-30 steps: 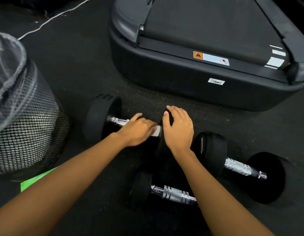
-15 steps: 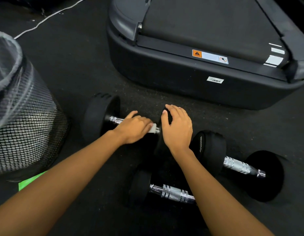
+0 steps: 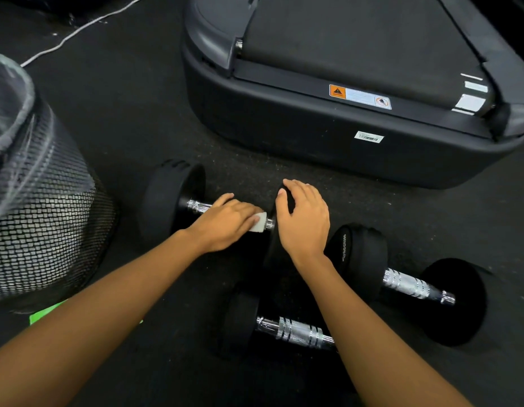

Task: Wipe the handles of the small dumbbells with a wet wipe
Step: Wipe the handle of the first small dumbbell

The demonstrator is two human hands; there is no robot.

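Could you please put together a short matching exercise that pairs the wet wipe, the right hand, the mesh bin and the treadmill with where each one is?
Things:
1. wet wipe
2. right hand
3. mesh bin
4. treadmill

Places:
A. at the left edge of the view
B. at the top of the view, bearing an orange warning label
C. held on a chrome handle by the left hand
D. resting on a black dumbbell head

Pairs: 1-C, 2-D, 3-A, 4-B
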